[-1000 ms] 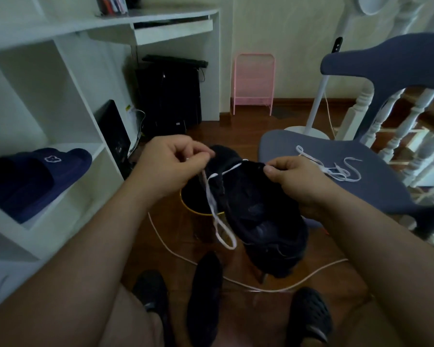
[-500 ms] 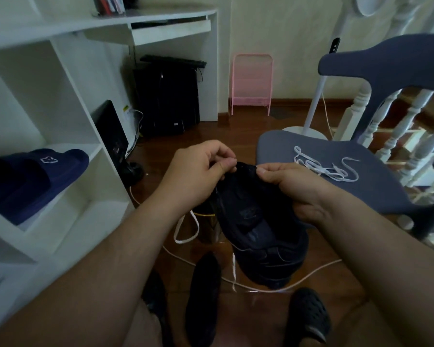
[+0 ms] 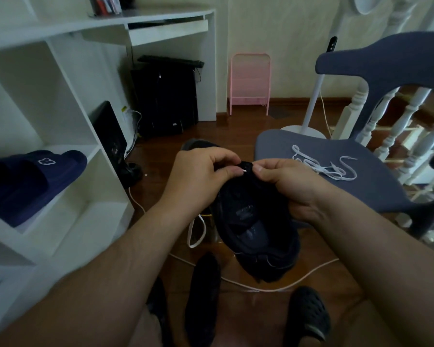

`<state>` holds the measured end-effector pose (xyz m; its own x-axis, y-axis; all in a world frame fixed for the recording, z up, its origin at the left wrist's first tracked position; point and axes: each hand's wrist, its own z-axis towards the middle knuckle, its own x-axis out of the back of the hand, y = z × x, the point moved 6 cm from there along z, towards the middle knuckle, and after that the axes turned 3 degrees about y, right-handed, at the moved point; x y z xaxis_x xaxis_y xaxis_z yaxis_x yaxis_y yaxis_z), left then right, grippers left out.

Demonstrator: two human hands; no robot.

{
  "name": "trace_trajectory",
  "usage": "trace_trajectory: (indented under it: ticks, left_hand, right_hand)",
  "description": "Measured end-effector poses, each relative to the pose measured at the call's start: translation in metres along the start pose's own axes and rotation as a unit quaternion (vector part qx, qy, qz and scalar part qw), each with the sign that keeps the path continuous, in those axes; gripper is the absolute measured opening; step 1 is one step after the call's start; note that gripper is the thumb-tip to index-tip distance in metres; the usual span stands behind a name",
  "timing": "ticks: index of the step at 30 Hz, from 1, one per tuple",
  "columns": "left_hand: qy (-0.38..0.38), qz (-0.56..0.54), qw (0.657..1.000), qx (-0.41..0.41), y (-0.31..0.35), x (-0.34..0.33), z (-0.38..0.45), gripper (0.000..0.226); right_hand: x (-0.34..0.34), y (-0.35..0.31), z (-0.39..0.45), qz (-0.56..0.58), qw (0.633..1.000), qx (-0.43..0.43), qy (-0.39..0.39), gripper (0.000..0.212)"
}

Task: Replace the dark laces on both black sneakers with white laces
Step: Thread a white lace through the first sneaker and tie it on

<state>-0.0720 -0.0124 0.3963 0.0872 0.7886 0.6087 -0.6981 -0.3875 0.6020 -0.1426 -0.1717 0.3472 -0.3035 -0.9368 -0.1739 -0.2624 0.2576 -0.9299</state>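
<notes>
Between the 2 hands hangs a black sneaker [image 3: 256, 229], toe end up. Left hand [image 3: 198, 181] pinches the white lace [image 3: 195, 231] tip at an eyelet; right hand [image 3: 288, 186] grips the upper. Right of it, another white lace [image 3: 323, 167] lies on the chair [image 3: 361, 194].

Left of my left hand [image 3: 198, 179]: white shelf unit [image 3: 60, 136], close. Right of my right hand [image 3: 293, 186]: blue chair [image 3: 336, 176], seat just beside. Below: white cable [image 3: 256, 286] across floor [image 3: 236, 131]. Open floor ahead, toward pink rack [image 3: 249, 81].
</notes>
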Motion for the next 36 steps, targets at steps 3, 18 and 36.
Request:
trace_trajectory:
  ticks: [3,18,36]
  left_hand:
    - [0.015,0.022,0.999,-0.022,0.003,0.001,0.000,0.011]
    - [-0.032,0.041,0.997,0.059,-0.002,-0.014,-0.002,0.017]
    - [-0.054,0.058,0.978,0.195,-0.041,0.008,-0.007,0.056]
  right_hand:
    - [-0.002,-0.001,-0.003,-0.005,1.000,0.010,-0.008,0.024]
    - [-0.008,-0.027,-0.014,-0.371,0.893,0.234,0.100,0.043]
    - [0.017,-0.025,-0.003,-0.230,0.930,0.211,0.193,0.022]
